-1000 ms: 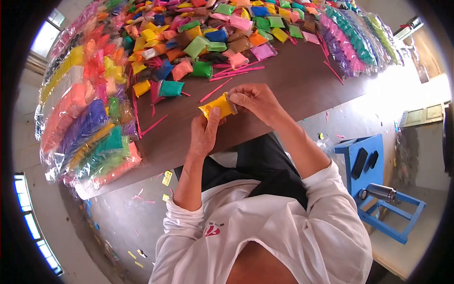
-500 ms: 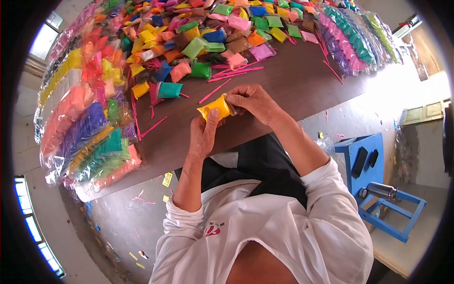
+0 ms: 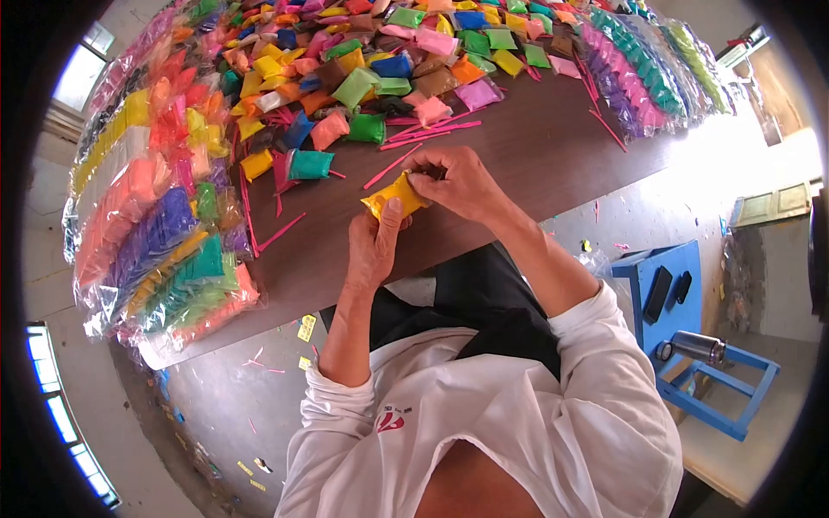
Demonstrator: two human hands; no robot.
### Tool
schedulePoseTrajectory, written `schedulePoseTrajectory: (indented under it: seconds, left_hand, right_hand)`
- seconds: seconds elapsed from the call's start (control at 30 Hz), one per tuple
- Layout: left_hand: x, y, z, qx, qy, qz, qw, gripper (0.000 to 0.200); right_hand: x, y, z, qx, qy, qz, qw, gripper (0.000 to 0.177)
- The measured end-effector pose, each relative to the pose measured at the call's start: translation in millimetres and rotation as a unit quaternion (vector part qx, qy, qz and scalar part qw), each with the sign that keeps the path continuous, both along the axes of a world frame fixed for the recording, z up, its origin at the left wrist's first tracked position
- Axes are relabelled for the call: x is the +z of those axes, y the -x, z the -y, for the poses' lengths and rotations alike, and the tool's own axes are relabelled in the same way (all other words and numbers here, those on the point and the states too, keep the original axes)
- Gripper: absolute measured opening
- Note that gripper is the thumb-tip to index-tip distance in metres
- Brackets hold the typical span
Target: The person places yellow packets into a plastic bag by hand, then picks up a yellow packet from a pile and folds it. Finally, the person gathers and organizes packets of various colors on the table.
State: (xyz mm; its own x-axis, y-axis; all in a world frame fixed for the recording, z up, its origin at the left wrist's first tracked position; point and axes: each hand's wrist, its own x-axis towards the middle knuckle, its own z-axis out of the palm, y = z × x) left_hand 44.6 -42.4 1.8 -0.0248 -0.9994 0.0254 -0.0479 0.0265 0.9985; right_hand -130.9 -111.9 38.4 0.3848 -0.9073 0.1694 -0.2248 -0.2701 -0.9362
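A small, plump yellow packet (image 3: 393, 200) in shiny clear wrap is held between both hands above the table's near part. My left hand (image 3: 376, 242) is closed on its lower left side, the thumb lying across the front. At the packet's upper right end my right hand (image 3: 456, 183) pinches, with thumb and bent fingers together; the exact grip of the fingertips is partly hidden. Closest to the hands on the table are a pink strip (image 3: 393, 166) and a teal packet (image 3: 309, 164).
Heaped coloured packets (image 3: 363, 82) cover the far side of the brown table (image 3: 518, 147). Clear bags of sorted packets (image 3: 155, 233) line the left edge, and more bags (image 3: 643, 78) lie at right. A blue stool (image 3: 661, 285) bears dark objects; a metal flask (image 3: 698, 347) lies beside it.
My right hand has shifted slightly left and up at the packet's end, its fingers curling more. My left hand keeps its hold, almost unmoved. The things on the table look the same.
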Motion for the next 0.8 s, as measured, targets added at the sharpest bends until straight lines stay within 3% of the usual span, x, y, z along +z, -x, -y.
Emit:
schedulePoseTrajectory:
  seconds: [0.27, 0.37, 0.47, 0.57, 0.67, 0.8]
  left_hand:
    - [-8.3, -2.3, 2.1, -0.009, 0.001, 0.031, 0.999, 0.047]
    - [-7.6, -2.3, 1.9, -0.008, 0.002, 0.037, 0.999, 0.048]
    - [-2.0, 0.1, 0.2, -0.003, -0.003, -0.003, 1.0, 0.048]
    - [0.2, 0.1, 0.2, -0.007, -0.001, -0.001, 1.0, 0.05]
    - [-7.1, -1.6, 1.5, -0.003, -0.005, 0.044, 0.999, 0.051]
    - [-6.7, -1.7, 2.0, -0.004, 0.001, 0.08, 0.997, 0.051]
  right_hand:
    - [3.0, 2.5, 10.7, 0.065, -0.062, 0.007, 0.996, 0.01]
    - [-10.2, 5.5, 15.2, 0.105, -0.16, 0.1, 0.976, 0.011]
    - [-11.8, 5.7, 14.7, 0.113, -0.144, 0.109, 0.977, 0.012]
    - [-5.4, 5.6, 12.9, 0.067, -0.057, 0.05, 0.995, 0.009]
    - [6.7, 8.8, 14.6, 0.079, -0.004, -0.028, 0.996, 0.012]
    - [1.8, 7.7, 16.5, 0.076, 0.049, -0.05, 0.995, 0.013]
